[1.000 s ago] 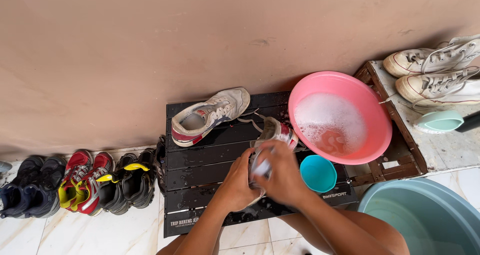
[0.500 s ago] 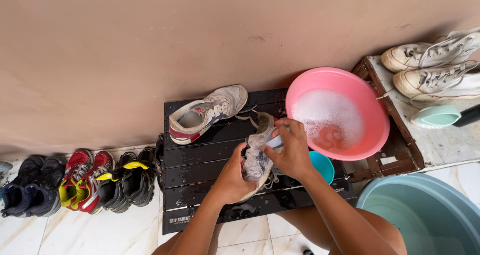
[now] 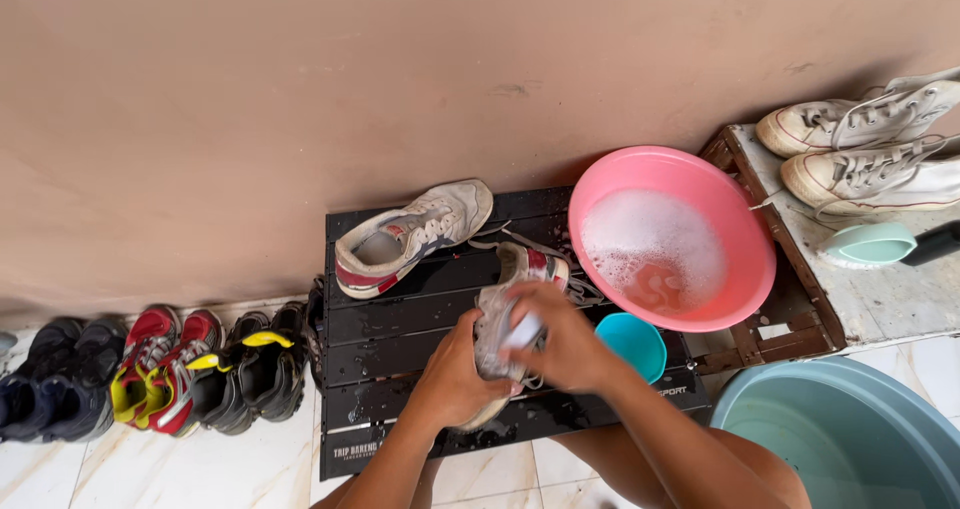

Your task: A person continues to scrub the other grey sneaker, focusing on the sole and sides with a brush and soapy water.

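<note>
A wet white sneaker (image 3: 520,269) with red trim lies on the black slatted table (image 3: 380,329). My left hand (image 3: 455,374) grips it from the near side. My right hand (image 3: 560,344) is closed on a small white brush (image 3: 524,331) pressed against the sneaker's side. Its mate, a second white sneaker (image 3: 410,237), rests on its side at the back of the table. A pink basin (image 3: 680,234) of soapy water sits to the right, with a small teal cup (image 3: 632,344) just beside my right hand.
A row of dark and red shoes (image 3: 150,374) lines the wall at left. Two white high-top sneakers (image 3: 865,144) and a pale green bowl (image 3: 868,244) rest on a wooden stand at right. A large teal tub (image 3: 850,434) stands at lower right.
My right hand went up toward the pink basin with the brush half a second ago, then came back down onto the sneaker's side. The left hand kept its hold.
</note>
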